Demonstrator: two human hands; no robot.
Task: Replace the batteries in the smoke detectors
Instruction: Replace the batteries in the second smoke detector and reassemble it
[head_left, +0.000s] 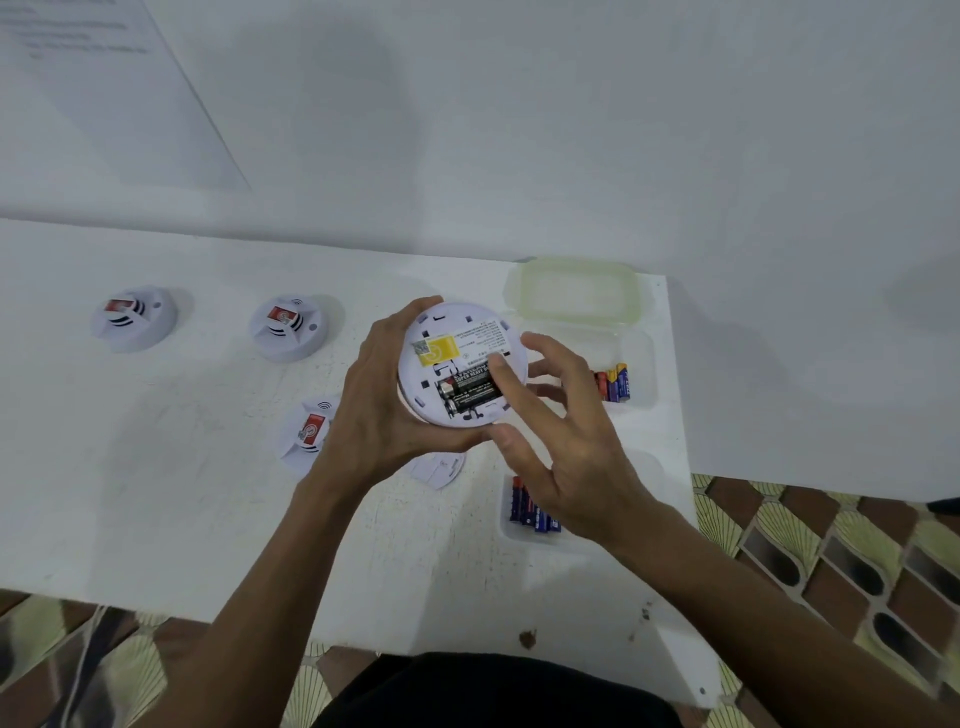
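Note:
My left hand (382, 410) grips a round white smoke detector (457, 332) from its left side, back face up above the table. Its open compartment holds two black batteries (467, 392) side by side, below a yellow label. My right hand (561, 441) is at the detector's right edge; its index fingertip presses on the right end of the batteries and the thumb touches the lower rim. Three more white detectors with red stickers lie on the table: one (134, 318) at far left, one (290, 327) in the middle, one (306, 434) partly hidden behind my left wrist.
A clear tray (641, 364) with blue and red batteries (615, 382) sits right of the detector, a pale green lid (576, 288) behind it. A second tray with batteries (527, 512) lies under my right hand. A white cover plate (439, 470) rests on the white table (156, 493). A wall stands behind.

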